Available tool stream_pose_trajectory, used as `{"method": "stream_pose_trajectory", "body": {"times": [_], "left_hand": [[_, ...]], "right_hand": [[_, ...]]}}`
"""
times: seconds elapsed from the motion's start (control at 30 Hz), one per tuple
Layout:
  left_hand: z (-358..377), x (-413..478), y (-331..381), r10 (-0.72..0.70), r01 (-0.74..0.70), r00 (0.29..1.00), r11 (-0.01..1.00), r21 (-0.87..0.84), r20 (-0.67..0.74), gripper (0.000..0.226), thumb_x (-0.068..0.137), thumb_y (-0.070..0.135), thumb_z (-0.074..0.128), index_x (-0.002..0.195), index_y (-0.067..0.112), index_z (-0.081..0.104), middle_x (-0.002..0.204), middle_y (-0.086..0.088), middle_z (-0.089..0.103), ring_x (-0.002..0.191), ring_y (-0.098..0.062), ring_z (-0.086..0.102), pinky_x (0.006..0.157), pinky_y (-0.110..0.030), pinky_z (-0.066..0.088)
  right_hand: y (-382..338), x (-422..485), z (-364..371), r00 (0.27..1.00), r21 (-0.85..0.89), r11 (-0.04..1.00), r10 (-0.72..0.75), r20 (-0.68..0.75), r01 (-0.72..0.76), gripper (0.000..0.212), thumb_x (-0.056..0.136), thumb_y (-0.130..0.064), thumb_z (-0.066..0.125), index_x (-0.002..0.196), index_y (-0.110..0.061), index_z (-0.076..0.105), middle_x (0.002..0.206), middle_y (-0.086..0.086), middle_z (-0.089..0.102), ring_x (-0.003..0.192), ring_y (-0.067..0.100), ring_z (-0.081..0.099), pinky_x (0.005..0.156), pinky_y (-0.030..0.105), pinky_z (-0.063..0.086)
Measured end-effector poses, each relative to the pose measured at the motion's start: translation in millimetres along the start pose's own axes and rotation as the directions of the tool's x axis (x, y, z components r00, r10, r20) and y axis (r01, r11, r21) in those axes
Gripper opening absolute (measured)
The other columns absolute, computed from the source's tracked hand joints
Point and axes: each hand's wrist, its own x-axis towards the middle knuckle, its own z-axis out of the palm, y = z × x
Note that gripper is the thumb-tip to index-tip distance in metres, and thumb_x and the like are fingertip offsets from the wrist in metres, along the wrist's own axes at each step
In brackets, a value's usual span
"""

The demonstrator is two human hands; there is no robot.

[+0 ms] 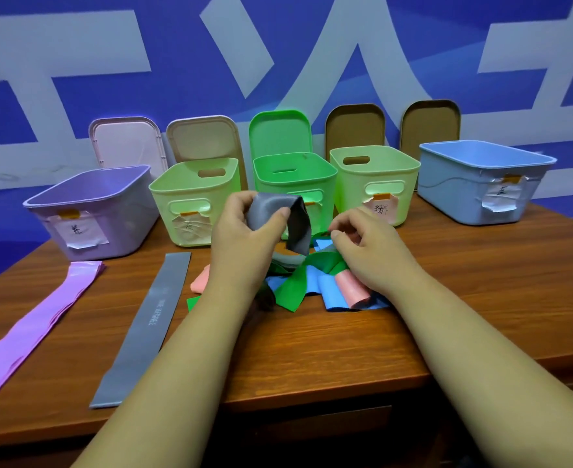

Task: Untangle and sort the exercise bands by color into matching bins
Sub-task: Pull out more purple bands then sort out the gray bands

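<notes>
Five plastic bins stand in a row along the back of the brown wooden table (329, 349). From the left:

- lilac bin (92, 211)
- left pale-green bin (190, 197)
- bright green bin (295, 177)
- right pale-green bin (376, 177)
- light-blue bin (481, 184)

Before the lilac bin lies a flat violet rubber band (42, 319), and right of it a flat grey rubber band (146, 325). Further right, before the bright green bin, sits a tangled heap of green, blue and pink rubber bands (312, 285). The left hand (241, 231) holds a crumpled grey rubber band (278, 211) above it. The right hand (369, 248) is on its right part.

A grey band (280, 211) in the left hand (241, 234) above the tangled pile (293, 292), right hand (366, 248) on it
</notes>
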Motion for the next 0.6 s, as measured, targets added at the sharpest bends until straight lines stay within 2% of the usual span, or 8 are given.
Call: {"method": "stream_pose_trajectory", "body": {"times": [0.1,0.2,0.27,0.37,0.43,0.53,0.57,0.6], "left_hand": [[4.3,-1.7,-3.1,-0.035,0.03,0.996,0.998,0.051,0.086,0.032,0.086,0.034,0.085,0.112,0.03,0.067,0.104,0.007,0.073,0.097,-0.022,0.072,0.085,-0.052,0.063],[9.1,-5.1,-4.6,-0.05,0.041,0.986,0.997,0.061,0.159,0.034,0.085,0.035,0.086,0.114,0.031,0.068,0.105,0.01,0.073,0.098,-0.016,0.07,0.088,-0.051,0.062],[9.4,-5.9,-6.3,-0.058,0.041,0.981,0.995,0.095,0.183,0.034,0.085,0.041,0.085,0.114,0.033,0.068,0.104,0.011,0.073,0.097,-0.012,0.069,0.087,-0.047,0.062],[8.2,-5.0,-9.9,-0.073,0.05,0.972,0.993,0.105,0.224,0.032,0.088,0.045,0.082,0.115,0.033,0.07,0.107,0.01,0.075,0.101,-0.012,0.071,0.09,-0.042,0.061],[7.8,-5.4,-8.6,-0.068,0.045,0.959,0.995,0.087,0.274,0.028,0.092,0.043,0.079,0.116,0.031,0.071,0.108,0.009,0.077,0.101,-0.012,0.072,0.09,-0.038,0.059],[7.3,-7.7,-4.7,-0.034,-0.024,0.949,0.984,0.177,0.315,0.01,0.102,0.04,0.067,0.107,0.032,0.071,0.095,0.022,0.072,0.089,0.004,0.065,0.077,-0.018,0.047],[7.5,-9.6,-2.3,-0.022,-0.051,0.944,0.975,0.214,0.328,0.01,0.105,0.038,0.063,0.098,0.034,0.07,0.086,0.027,0.067,0.081,0.007,0.06,0.07,-0.014,0.042],[7.9,-11.5,-0.8,-0.002,-0.091,0.94,0.962,0.257,0.341,0.019,0.106,0.037,0.06,0.089,0.036,0.066,0.079,0.028,0.062,0.076,0.006,0.055,0.065,-0.014,0.038]], "right_hand": [[-10.5,-4.2,-1.5,0.996,0.117,0.99,-0.068,-0.05,0.073,0.023,0.1,-0.026,0.063,0.08,-0.02,0.073,0.083,-0.006,0.067,0.089,0.012,0.061,0.078,0.031,0.047],[-19.4,-11.2,1.0,0.994,0.231,0.973,-0.005,0.106,-0.02,0.031,0.106,-0.033,0.063,0.079,-0.025,0.077,0.076,-0.002,0.072,0.074,0.011,0.063,0.072,0.032,0.047],[-20.5,-11.7,2.2,0.992,0.251,0.968,-0.005,0.124,-0.027,0.035,0.108,-0.037,0.059,0.08,-0.024,0.075,0.078,-0.003,0.073,0.078,0.019,0.065,0.075,0.035,0.048],[-20.6,-9.5,-1.9,0.995,0.302,0.953,-0.001,0.095,-0.028,0.037,0.111,-0.031,0.056,0.081,-0.021,0.074,0.081,-0.009,0.074,0.081,0.008,0.064,0.077,0.026,0.047],[-22.3,-9.2,-3.6,0.995,0.344,0.938,0.019,0.094,-0.051,0.032,0.111,-0.026,0.057,0.088,-0.016,0.076,0.083,-0.004,0.075,0.08,0.002,0.063,0.076,0.017,0.046],[-22.8,-9.5,-3.1,0.996,0.38,0.924,0.019,0.084,-0.05,0.025,0.109,-0.024,0.059,0.094,-0.014,0.077,0.088,0.001,0.076,0.083,0.002,0.065,0.078,0.013,0.046],[-21.5,-8.9,-2.2,0.996,0.377,0.925,0.018,0.082,-0.048,0.024,0.109,-0.025,0.06,0.096,-0.016,0.078,0.089,0.0,0.076,0.085,0.004,0.066,0.079,0.014,0.047],[-21.1,-8.7,-1.9,0.996,0.38,0.924,0.021,0.083,-0.051,0.022,0.109,-0.026,0.061,0.098,-0.019,0.078,0.091,-0.002,0.077,0.088,0.006,0.067,0.08,0.015,0.048]]}}
